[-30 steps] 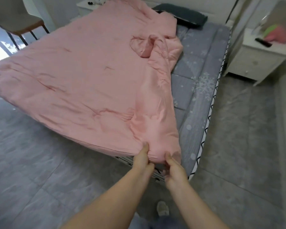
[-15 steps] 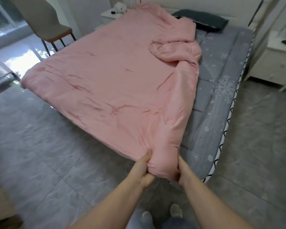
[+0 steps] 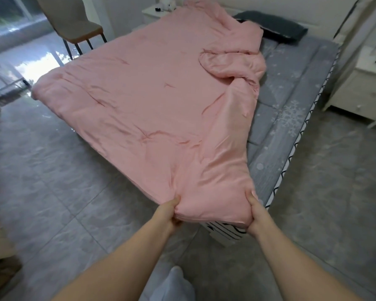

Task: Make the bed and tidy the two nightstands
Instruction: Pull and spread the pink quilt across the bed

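**Blanket corner pulled wide**

While both hands pinch the pink blanket (image 3: 139,118), they are now farther apart than a moment ago. The left hand (image 3: 168,211) and right hand (image 3: 255,210) curl on its near edge. Beyond the right fingers, the gray bed (image 3: 291,118) is bare, so spreading comes next.

The pink quilt (image 3: 143,109) is soft cloth with a faint satin sheen, creased and tufted. The grey mattress cover (image 3: 291,98) is matt quilted fabric printed with snowflakes. The floor (image 3: 52,192) is glossy grey tile. The nightstand (image 3: 360,92) looks painted white wood.
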